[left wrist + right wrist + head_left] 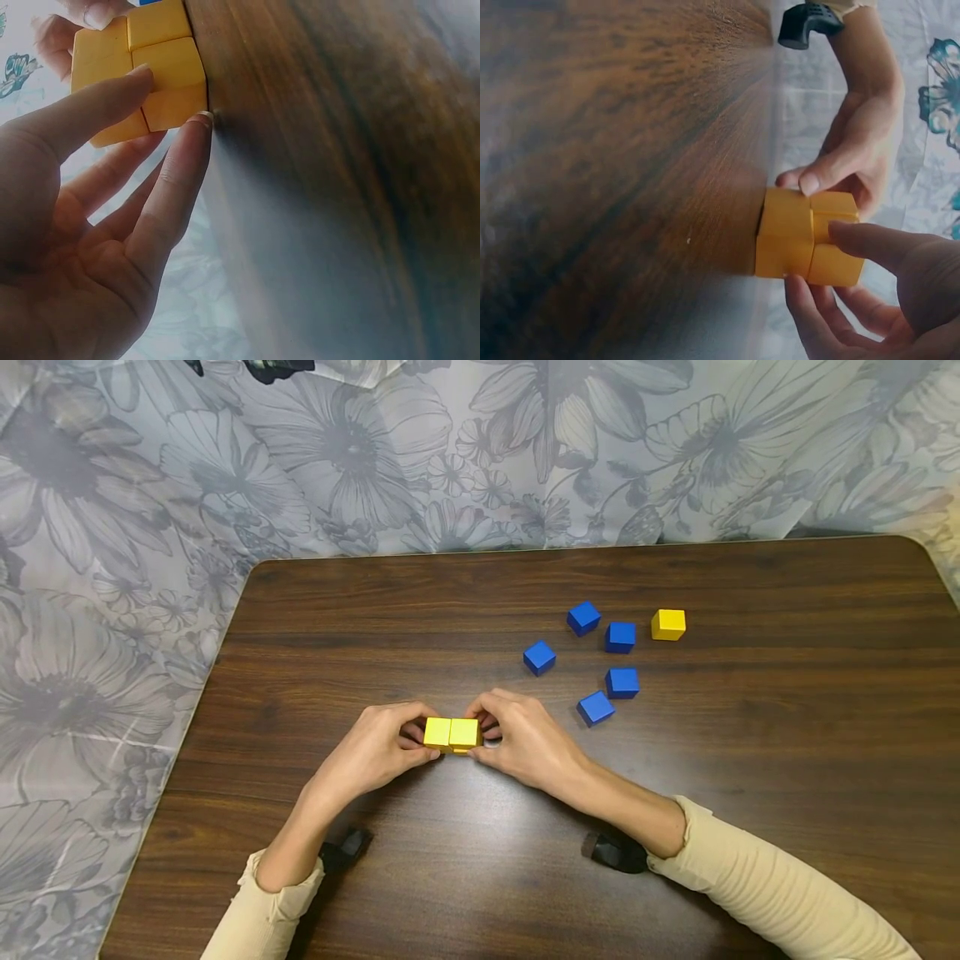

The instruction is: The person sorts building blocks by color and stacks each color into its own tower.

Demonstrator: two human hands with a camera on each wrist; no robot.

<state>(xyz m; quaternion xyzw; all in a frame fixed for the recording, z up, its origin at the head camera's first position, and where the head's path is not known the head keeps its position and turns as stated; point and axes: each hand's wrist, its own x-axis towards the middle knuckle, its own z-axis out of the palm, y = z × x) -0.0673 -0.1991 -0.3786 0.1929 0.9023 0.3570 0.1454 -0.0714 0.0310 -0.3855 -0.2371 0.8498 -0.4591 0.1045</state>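
Several yellow blocks (464, 734) stand together in a two-layer stack, two side by side on top. My left hand (378, 745) grips the stack's left end between thumb and fingers. From the right end, my right hand (534, 745) holds it the same way. In the left wrist view, the left thumb lies across the upper layer and a fingertip touches a lower block (174, 82) at the table surface. The right wrist view shows the right thumb on an upper block (835, 264), near the seam between the two. Parts of the stack are hidden behind the fingers.
Several blue blocks (620, 637) lie scattered to the right of the stack, beyond the right hand. A single yellow block (668, 624) sits farther right. The brown wooden table (360, 635) ends at the back against a floral-patterned cloth (352, 452).
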